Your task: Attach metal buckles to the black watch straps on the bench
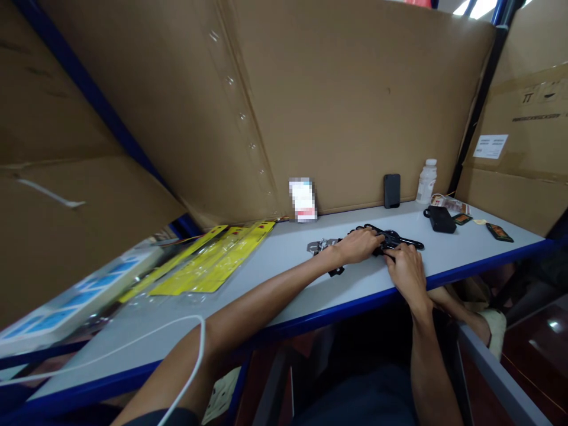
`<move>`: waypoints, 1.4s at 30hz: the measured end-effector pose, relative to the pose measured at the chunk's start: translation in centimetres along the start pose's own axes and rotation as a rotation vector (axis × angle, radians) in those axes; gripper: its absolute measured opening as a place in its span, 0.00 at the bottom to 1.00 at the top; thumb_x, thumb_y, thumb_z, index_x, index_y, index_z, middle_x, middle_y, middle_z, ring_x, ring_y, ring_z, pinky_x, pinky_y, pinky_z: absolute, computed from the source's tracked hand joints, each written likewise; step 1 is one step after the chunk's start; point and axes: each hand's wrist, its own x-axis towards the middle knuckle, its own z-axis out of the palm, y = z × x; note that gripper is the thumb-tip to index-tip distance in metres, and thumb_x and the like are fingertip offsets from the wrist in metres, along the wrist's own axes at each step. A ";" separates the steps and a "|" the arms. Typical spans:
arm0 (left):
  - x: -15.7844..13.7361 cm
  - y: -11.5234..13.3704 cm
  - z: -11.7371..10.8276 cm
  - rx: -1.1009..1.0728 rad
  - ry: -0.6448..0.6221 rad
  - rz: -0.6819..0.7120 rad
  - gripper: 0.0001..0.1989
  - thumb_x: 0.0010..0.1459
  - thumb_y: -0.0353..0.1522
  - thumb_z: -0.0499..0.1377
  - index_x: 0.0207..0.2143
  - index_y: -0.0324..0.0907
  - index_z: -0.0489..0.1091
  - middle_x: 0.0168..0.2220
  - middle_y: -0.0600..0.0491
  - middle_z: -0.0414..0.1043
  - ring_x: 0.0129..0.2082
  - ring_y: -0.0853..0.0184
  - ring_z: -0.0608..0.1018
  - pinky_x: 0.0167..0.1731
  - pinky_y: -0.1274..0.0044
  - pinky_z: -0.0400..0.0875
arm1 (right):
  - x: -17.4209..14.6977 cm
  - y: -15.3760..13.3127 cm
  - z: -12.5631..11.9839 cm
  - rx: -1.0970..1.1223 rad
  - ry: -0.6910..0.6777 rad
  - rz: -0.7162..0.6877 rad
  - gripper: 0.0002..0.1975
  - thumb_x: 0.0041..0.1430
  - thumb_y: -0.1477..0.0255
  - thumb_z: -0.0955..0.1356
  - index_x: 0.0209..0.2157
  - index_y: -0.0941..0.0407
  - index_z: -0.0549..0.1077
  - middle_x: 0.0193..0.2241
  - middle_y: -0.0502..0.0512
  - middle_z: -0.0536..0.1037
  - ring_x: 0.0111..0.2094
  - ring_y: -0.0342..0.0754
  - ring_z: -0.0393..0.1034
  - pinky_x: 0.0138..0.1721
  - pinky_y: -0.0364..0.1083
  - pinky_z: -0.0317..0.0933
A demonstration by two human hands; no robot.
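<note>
Black elongated parts with rounded, looped outlines [391, 238] lie on the grey table top, toward its right half. My left hand [360, 245] reaches across from the left, its fingers bent down onto these black parts. Close beside it, my right hand [406, 265] has its fingers curled against the near side of the same parts. Both hands cover much of them, so their exact kind is unclear. Left of my left hand lies a small heap of silvery metal pieces [320, 245], and a black piece [336, 271] sits just below my left wrist.
Yellow-backed clear packages [208, 266] and a white tray with blue sections [84, 296] lie at left. At the back stand a dark phone [391, 191] and a plastic bottle [426, 182]. A black case [441, 219] lies right. A white cable [202, 331] crosses my left arm.
</note>
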 end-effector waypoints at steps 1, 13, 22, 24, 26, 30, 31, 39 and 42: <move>0.0 0.0 0.1 -0.050 0.015 -0.020 0.08 0.67 0.26 0.53 0.43 0.39 0.72 0.42 0.42 0.76 0.40 0.57 0.79 0.39 0.71 0.71 | 0.0 0.0 0.0 0.000 0.002 0.004 0.14 0.68 0.72 0.65 0.46 0.53 0.83 0.45 0.61 0.79 0.49 0.57 0.67 0.50 0.53 0.58; -0.1 -0.3 3.1 -0.344 0.242 -0.131 0.10 0.64 0.24 0.51 0.40 0.42 0.70 0.42 0.47 0.75 0.42 0.60 0.76 0.43 0.70 0.71 | 0.0 0.1 0.0 0.002 0.009 -0.008 0.14 0.68 0.71 0.65 0.48 0.53 0.82 0.45 0.62 0.78 0.48 0.58 0.66 0.48 0.53 0.58; 0.4 -0.3 3.6 -0.435 0.315 -0.239 0.10 0.62 0.22 0.53 0.37 0.41 0.72 0.37 0.49 0.77 0.39 0.62 0.77 0.43 0.72 0.71 | 0.2 0.4 0.5 0.021 0.033 0.000 0.14 0.68 0.71 0.65 0.47 0.52 0.83 0.43 0.61 0.79 0.47 0.56 0.66 0.48 0.52 0.59; 0.3 -0.3 3.7 -0.425 0.334 -0.197 0.09 0.63 0.23 0.54 0.37 0.40 0.73 0.39 0.48 0.77 0.42 0.61 0.77 0.46 0.71 0.71 | 0.1 0.4 0.5 0.024 0.036 -0.003 0.14 0.68 0.71 0.65 0.47 0.53 0.83 0.44 0.61 0.79 0.47 0.57 0.66 0.48 0.52 0.59; 0.1 -0.3 3.7 -0.420 0.343 -0.175 0.07 0.65 0.26 0.56 0.37 0.40 0.74 0.40 0.47 0.77 0.43 0.61 0.77 0.47 0.70 0.71 | 0.1 0.3 0.3 0.024 0.031 -0.002 0.14 0.68 0.72 0.65 0.47 0.53 0.83 0.44 0.61 0.79 0.47 0.57 0.67 0.48 0.52 0.60; 0.0 -0.2 3.8 -0.402 0.343 -0.156 0.05 0.65 0.28 0.59 0.36 0.39 0.75 0.40 0.47 0.77 0.44 0.60 0.77 0.48 0.69 0.72 | 0.1 0.3 0.1 0.010 0.029 -0.001 0.15 0.68 0.71 0.65 0.48 0.54 0.83 0.44 0.61 0.79 0.47 0.57 0.67 0.48 0.52 0.60; 0.0 -0.2 3.8 -0.399 0.343 -0.147 0.06 0.64 0.26 0.58 0.36 0.40 0.76 0.40 0.47 0.78 0.45 0.60 0.77 0.49 0.69 0.72 | 0.2 0.3 0.0 0.010 0.029 -0.002 0.15 0.69 0.71 0.65 0.48 0.54 0.83 0.44 0.61 0.79 0.47 0.57 0.67 0.48 0.52 0.60; 0.2 -0.3 4.4 -0.459 0.393 -0.186 0.13 0.59 0.20 0.57 0.40 0.41 0.77 0.41 0.48 0.78 0.47 0.60 0.77 0.50 0.69 0.72 | 0.3 0.3 -0.2 0.033 0.013 0.000 0.15 0.69 0.71 0.65 0.50 0.55 0.82 0.44 0.61 0.80 0.47 0.56 0.67 0.49 0.51 0.60; 0.2 -0.1 4.3 -0.410 0.410 -0.168 0.11 0.59 0.20 0.57 0.36 0.41 0.76 0.40 0.48 0.76 0.46 0.60 0.76 0.49 0.69 0.72 | 0.3 0.3 -0.2 0.031 0.008 0.007 0.15 0.70 0.71 0.65 0.50 0.55 0.82 0.44 0.61 0.79 0.47 0.56 0.67 0.50 0.51 0.59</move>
